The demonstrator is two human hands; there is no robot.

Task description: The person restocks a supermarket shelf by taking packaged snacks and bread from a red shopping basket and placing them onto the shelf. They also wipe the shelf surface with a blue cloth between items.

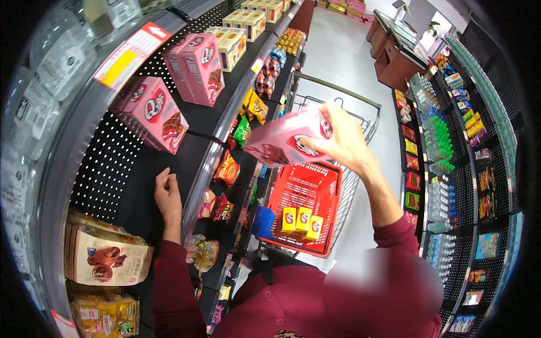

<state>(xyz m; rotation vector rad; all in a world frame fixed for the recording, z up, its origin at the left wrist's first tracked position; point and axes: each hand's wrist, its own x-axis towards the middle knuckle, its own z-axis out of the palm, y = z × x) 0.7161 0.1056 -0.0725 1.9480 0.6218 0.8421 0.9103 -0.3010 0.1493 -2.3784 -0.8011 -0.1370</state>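
My right hand (348, 139) grips a pink snack box (283, 137) from above, holding it tilted over a red plastic shopping basket (305, 171). Inside the basket several small yellow boxes (303, 219) stand close together. My left hand (168, 196), fingers curled around nothing, rests over the black shelf (148, 177) on the left. Just beyond it a matching pink box (154, 114) stands on that shelf. More pink boxes (196, 69) are side by side farther along.
The basket sits at a wire shopping cart (342, 203). Bagged snacks (228, 169) fill a lower shelf, and brown pastry bags (107, 255) stand near me. Bottled drinks (437, 139) line the right-hand shelving. A wooden counter (393, 46) stands beyond the cart.
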